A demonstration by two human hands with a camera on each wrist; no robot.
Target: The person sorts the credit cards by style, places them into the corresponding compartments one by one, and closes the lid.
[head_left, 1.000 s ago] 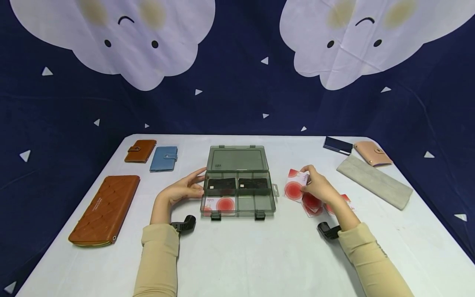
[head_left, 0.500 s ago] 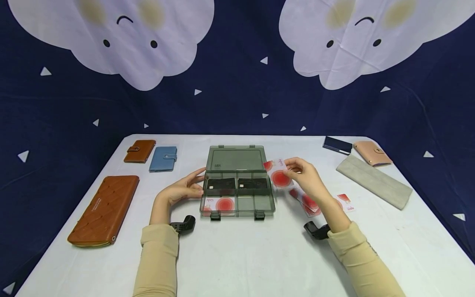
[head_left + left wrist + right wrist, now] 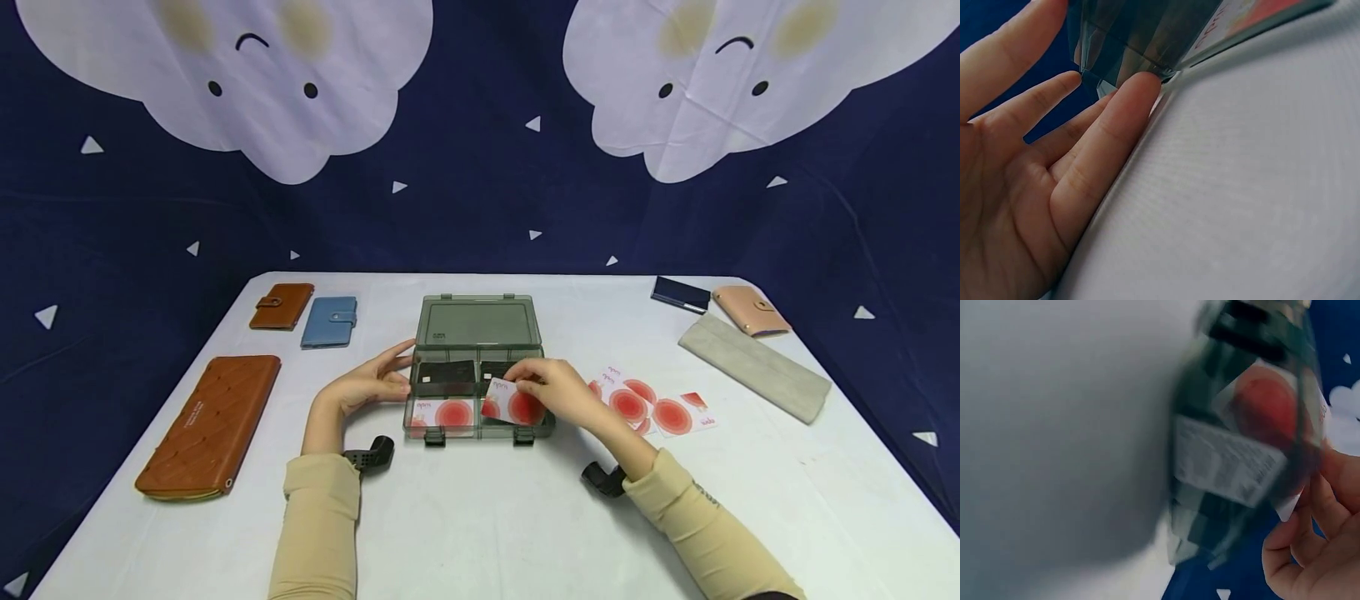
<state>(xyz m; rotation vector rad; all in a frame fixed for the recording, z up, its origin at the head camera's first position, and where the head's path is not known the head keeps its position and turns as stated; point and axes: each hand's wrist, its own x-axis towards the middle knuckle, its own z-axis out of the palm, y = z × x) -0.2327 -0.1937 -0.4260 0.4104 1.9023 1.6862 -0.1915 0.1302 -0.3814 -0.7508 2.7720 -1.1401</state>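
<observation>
A translucent grey-green plastic box (image 3: pixel 478 323) lies with its lid folded back. My left hand (image 3: pixel 367 385) rests against its left side, fingers extended; in the left wrist view the fingertips (image 3: pixel 1141 87) are at the wall. My right hand (image 3: pixel 564 392) pinches a white card with red circles (image 3: pixel 517 403) by its upper right corner, tilted over the front right compartment. In the right wrist view this card (image 3: pixel 1263 400) shows through the box's blurred wall. A similar card (image 3: pixel 444 413) lies in the front left compartment. Black cards (image 3: pixel 447 372) occupy both rear compartments, the right one partly covered.
Several red-and-white cards (image 3: pixel 628 405) lie spread right of the box. A brown long wallet (image 3: pixel 213 425), small brown wallet (image 3: pixel 282 306) and blue wallet (image 3: pixel 328 323) are at left. Back right are a dark flat case (image 3: pixel 681 293), peach wallet (image 3: pixel 752 310) and grey pouch (image 3: pixel 754 367).
My right hand has lifted a card from the spread cards and carried it left, over the box's front right compartment. My left hand has stayed at the box's left side.
</observation>
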